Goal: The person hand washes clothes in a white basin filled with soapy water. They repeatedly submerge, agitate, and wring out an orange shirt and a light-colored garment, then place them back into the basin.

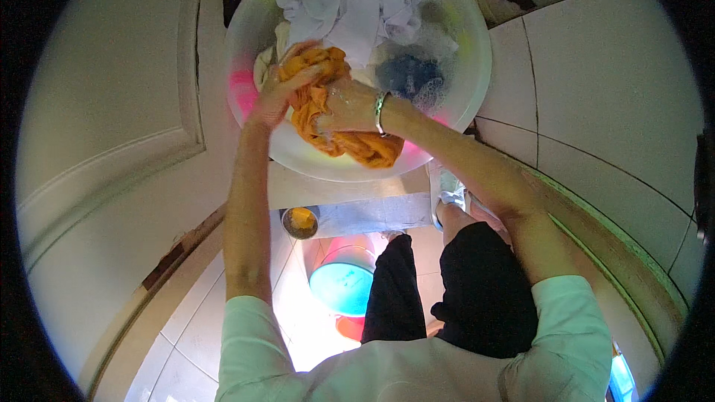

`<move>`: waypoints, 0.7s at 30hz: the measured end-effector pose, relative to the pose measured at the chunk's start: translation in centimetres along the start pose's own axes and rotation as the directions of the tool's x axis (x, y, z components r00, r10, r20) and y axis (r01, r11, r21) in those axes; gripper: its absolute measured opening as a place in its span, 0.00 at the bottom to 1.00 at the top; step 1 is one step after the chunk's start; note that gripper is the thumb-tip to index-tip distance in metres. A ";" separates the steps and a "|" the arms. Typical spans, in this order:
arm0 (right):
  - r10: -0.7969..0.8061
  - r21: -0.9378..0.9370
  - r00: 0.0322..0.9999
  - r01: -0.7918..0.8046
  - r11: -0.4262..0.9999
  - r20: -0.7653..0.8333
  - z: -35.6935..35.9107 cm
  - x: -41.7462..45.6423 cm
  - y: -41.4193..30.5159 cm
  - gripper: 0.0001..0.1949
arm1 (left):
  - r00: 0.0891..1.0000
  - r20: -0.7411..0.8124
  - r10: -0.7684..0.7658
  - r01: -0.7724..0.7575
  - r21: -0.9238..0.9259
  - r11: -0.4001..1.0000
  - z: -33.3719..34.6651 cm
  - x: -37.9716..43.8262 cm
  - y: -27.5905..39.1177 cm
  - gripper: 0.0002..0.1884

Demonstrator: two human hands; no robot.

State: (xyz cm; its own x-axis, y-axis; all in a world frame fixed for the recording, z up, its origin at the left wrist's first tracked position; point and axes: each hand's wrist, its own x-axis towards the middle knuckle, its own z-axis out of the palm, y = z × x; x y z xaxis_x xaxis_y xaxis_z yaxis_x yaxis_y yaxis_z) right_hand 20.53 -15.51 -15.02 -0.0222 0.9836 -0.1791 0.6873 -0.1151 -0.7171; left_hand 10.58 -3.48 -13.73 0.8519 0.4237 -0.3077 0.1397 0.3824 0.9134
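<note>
Both hands work on a wet orange cloth [371, 148] over the near left part of a large white plastic basin [329, 170]. My left hand [277, 92] grips the cloth's bunched upper end, fingers wrapped round it. My right hand [352, 106], with a silver bracelet [381, 114] at the wrist and suds on its skin, holds the middle of the cloth. Loose orange folds hang below it. White laundry [357, 5] is heaped at the basin's far side. A dark blue cloth [410, 75] lies in sudsy water on the right.
A small bowl with a yellow lump [301, 219] stands on a pale ledge [363, 216] below the basin. On the tiled floor is a blue bucket or basin [342, 287]. A white door panel [111, 67] rises at left, a tiled wall [603, 78] at right.
</note>
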 end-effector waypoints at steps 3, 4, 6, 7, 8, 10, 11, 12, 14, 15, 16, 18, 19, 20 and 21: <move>0.001 -0.132 0.996 0.012 0.991 0.093 -2.7 0.0 -0.3 0.23 | 0.979 0.147 -0.139 0.149 -0.064 0.987 -1.6 -0.4 1.2 0.34; 0.041 -0.129 0.993 -0.026 0.991 0.115 -2.9 0.0 -0.3 0.24 | 0.991 0.053 -0.123 0.120 0.047 0.992 -1.1 -0.6 1.5 0.31; 0.099 -0.028 0.980 -0.095 0.995 0.171 -2.2 0.4 0.7 0.28 | 0.998 -0.065 -0.008 0.012 0.073 0.997 0.0 -0.5 1.1 0.25; 0.008 0.331 0.994 -0.045 0.942 0.110 -2.1 0.0 1.2 0.27 | 0.991 -0.122 0.058 -0.046 0.093 0.995 0.5 -0.4 1.2 0.23; -0.057 0.645 0.998 0.028 0.764 0.025 -2.0 -0.9 1.9 0.28 | 0.974 -0.180 0.136 -0.121 0.094 0.988 1.1 -0.5 1.4 0.20; -0.113 0.999 0.993 -0.027 -0.032 0.023 -2.4 -2.7 2.3 0.28 | 0.918 -0.284 0.278 -0.260 0.098 0.961 2.9 -1.4 2.5 0.16; 0.013 0.999 0.999 -0.043 0.003 0.043 -1.6 -2.8 3.0 0.28 | 0.901 -0.305 0.310 -0.294 0.099 0.951 3.3 -1.8 3.1 0.16; 0.137 0.997 0.989 -0.063 0.045 0.057 -0.4 -3.1 4.2 0.28 | 0.879 -0.327 0.348 -0.334 0.099 0.937 3.9 -2.1 3.9 0.17; 0.153 0.988 0.978 -0.150 0.026 0.144 0.8 -2.6 3.9 0.32 | 0.821 -0.350 0.450 -0.439 0.116 0.891 3.6 -2.3 4.3 0.19; 0.148 0.969 0.961 -0.218 -0.119 0.234 1.3 -3.1 3.9 0.32 | 0.789 -0.344 0.509 -0.500 0.121 0.858 3.4 -2.3 3.9 0.20; 0.129 0.924 0.939 -0.279 -0.261 0.320 1.8 -3.5 3.8 0.32 | 0.754 -0.336 0.564 -0.558 0.125 0.820 3.2 -2.2 3.6 0.21; 0.044 0.779 0.885 -0.384 -0.495 0.464 2.4 -4.2 3.8 0.29 | 0.689 -0.288 0.665 -0.649 0.162 0.743 3.8 -2.2 3.4 0.24; -0.020 0.758 0.919 -0.336 -0.559 0.393 2.3 -4.2 2.8 0.29 | 0.651 -0.264 0.712 -0.690 0.184 0.700 4.1 -2.3 3.3 0.25; -0.078 0.727 0.947 -0.291 -0.622 0.312 2.3 -4.2 1.6 0.30 | 0.660 -0.294 0.692 -0.688 0.132 0.713 3.9 -2.6 3.1 0.25; -0.126 0.688 0.967 -0.248 -0.682 0.224 1.9 -3.9 0.4 0.30 | 0.669 -0.321 0.670 -0.686 0.078 0.723 3.5 -3.2 2.6 0.24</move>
State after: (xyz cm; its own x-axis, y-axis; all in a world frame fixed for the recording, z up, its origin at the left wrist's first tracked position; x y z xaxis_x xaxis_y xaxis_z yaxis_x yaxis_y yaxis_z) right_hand 19.49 -19.61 -15.87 -0.2703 0.9341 -0.2334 -0.9628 -0.2610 0.0702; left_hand 10.02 -6.71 -9.39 0.5019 0.8035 0.3202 -0.4441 -0.0782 0.8925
